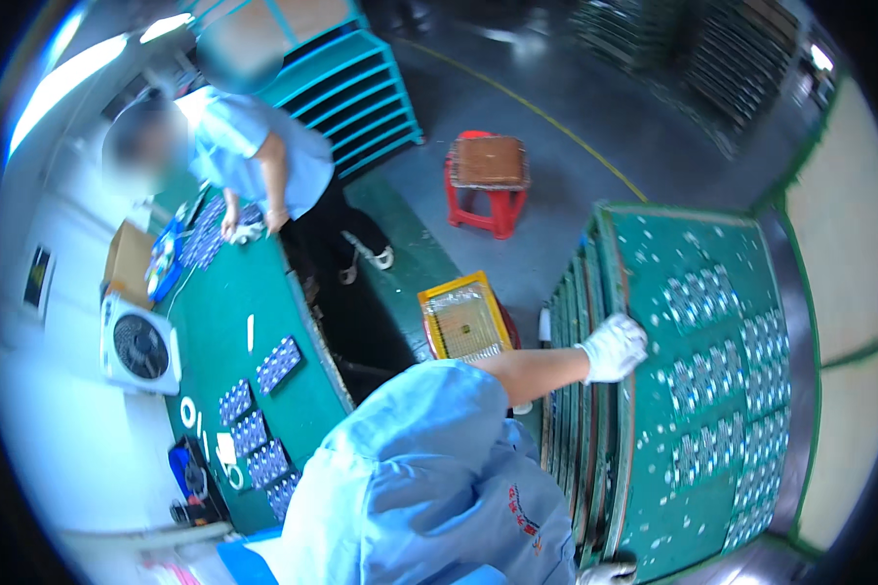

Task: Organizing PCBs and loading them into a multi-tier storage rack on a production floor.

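A green tray [654, 244] with a raised rim lies at the front of a stack on my right, holding several groups of small silvery parts [709, 375]. White scraps are scattered over its surface. My left hand [612, 348], in a white glove, is closed over the tray's near edge about halfway along. At the bottom of the picture my right hand [607, 573], also gloved, is at the same tray's lower corner. Most of that hand is cut off and its fingers cannot be made out.
Further trays [580, 292] stand behind the front one. A yellow-rimmed crate [421, 304] and a red stool [502, 216] are on the floor ahead. To the left runs a green workbench [205, 336] with dark part panels [249, 432] and a fan [141, 346]. A co-worker [263, 146] leans over it.
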A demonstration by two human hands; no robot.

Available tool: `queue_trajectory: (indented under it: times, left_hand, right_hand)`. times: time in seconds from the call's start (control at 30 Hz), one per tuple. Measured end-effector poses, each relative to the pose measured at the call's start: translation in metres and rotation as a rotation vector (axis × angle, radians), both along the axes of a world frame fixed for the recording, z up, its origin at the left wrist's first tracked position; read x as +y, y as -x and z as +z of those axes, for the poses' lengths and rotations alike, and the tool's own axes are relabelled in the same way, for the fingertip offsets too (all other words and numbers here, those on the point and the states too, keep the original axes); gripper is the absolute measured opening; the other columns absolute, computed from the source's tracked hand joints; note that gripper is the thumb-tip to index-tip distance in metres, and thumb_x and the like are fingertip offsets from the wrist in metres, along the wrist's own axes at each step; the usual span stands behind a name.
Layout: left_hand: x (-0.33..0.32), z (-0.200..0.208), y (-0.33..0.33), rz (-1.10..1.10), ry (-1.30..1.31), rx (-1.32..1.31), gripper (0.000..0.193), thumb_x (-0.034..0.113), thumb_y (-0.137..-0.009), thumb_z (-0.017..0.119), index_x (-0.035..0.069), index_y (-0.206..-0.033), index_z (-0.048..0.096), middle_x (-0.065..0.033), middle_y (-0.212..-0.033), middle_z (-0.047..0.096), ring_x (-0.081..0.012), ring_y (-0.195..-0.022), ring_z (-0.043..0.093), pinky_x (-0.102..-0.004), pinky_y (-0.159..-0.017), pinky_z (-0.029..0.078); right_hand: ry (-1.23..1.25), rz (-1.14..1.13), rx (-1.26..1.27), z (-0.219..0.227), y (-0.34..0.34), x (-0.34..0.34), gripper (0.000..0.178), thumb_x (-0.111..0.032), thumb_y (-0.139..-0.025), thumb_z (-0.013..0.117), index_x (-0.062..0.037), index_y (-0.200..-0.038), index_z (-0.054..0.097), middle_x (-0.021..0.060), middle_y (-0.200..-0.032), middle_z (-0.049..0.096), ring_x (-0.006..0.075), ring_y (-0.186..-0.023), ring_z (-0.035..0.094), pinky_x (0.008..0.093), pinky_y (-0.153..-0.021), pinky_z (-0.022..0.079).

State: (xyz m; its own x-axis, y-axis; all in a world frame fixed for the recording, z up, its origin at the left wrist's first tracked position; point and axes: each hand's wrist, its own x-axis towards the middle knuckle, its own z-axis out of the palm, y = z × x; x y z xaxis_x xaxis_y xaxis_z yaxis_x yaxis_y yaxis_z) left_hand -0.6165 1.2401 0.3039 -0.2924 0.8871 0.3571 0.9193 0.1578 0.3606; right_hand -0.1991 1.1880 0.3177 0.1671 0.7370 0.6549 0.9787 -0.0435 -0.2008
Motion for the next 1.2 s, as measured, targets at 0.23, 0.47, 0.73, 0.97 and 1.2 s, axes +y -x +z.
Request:
queue_trajectory:
  times: [0.23, 0.47, 0.73, 0.97, 1.2]
  left_hand:
    - [0.007, -0.015, -0.002, -0.038, -0.305, -0.037, 0.020, 0.027, -0.078, 0.059, 0.008, -0.071, 0.062, -0.0078, -0.081, 0.056, -0.0265, -0.086, 0.054, -0.0404, -0.085, 0.039]
    - [0.009, -0.021, 0.003, -0.042, -0.379, -0.025, 0.019, 0.026, -0.078, 0.057, 0.009, -0.070, 0.060, -0.0073, -0.081, 0.053, -0.0263, -0.086, 0.051, -0.0406, -0.084, 0.038]
    - [0.013, -0.027, -0.009, -0.018, -0.342, -0.045, 0.017, 0.026, -0.078, 0.057, 0.010, -0.071, 0.059, -0.0069, -0.082, 0.052, -0.0264, -0.087, 0.050, -0.0408, -0.086, 0.037]
    - [0.024, -0.027, -0.019, -0.008, -0.386, -0.073, 0.017, 0.025, -0.076, 0.060, 0.010, -0.068, 0.058, -0.0067, -0.083, 0.052, -0.0258, -0.090, 0.049, -0.0412, -0.087, 0.037]
    - [0.024, -0.022, -0.022, -0.007, -0.360, -0.104, 0.017, 0.025, -0.076, 0.060, 0.010, -0.069, 0.060, -0.0057, -0.082, 0.053, -0.0244, -0.089, 0.050, -0.0395, -0.087, 0.037]
  right_hand:
    - [-0.085, 0.311, 0.102, -0.058, -0.036, 0.019, 0.031, -0.030, -0.091, 0.054, -0.0014, -0.092, 0.066, 0.0188, -0.083, 0.065, 0.0367, -0.072, 0.061, 0.0455, -0.068, 0.050]
    - [-0.071, 0.290, 0.086, -0.088, -0.081, 0.056, 0.032, -0.031, -0.091, 0.054, -0.0009, -0.090, 0.065, 0.0188, -0.082, 0.065, 0.0368, -0.073, 0.061, 0.0462, -0.068, 0.050]
    - [-0.036, 0.249, 0.128, -0.114, -0.068, 0.085, 0.033, -0.031, -0.091, 0.054, -0.0003, -0.088, 0.065, 0.0188, -0.081, 0.064, 0.0369, -0.073, 0.060, 0.0470, -0.069, 0.049]
    - [-0.025, 0.202, 0.083, -0.099, -0.072, 0.108, 0.034, -0.032, -0.090, 0.054, 0.0002, -0.087, 0.064, 0.0188, -0.081, 0.063, 0.0370, -0.073, 0.059, 0.0477, -0.069, 0.048]
    - [0.007, 0.086, 0.038, -0.090, -0.088, 0.103, 0.035, -0.033, -0.090, 0.054, 0.0008, -0.085, 0.064, 0.0188, -0.080, 0.062, 0.0371, -0.073, 0.059, 0.0483, -0.069, 0.048]
